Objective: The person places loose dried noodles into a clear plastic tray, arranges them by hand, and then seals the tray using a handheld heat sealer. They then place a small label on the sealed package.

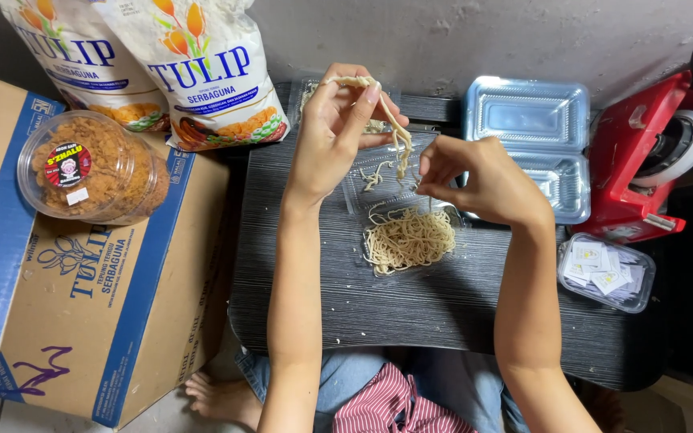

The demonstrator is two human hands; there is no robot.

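Her left hand (332, 132) pinches a dangling noodle strand (395, 132) above the open clear tray (356, 188) on the counter (443, 309); the right hand (475, 176) seems to nip its end. Best lowered slowly onto the noodle heap (408, 238).

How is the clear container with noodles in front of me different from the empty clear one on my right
The noodle container holds a mound of pale noodles and sits under both hands; the empty container holds nothing and lies beside the red tape dispenser. The left hand lifts strands above the first; nobody touches the second. Both are clear hinged plastic, lying open on the dark table.
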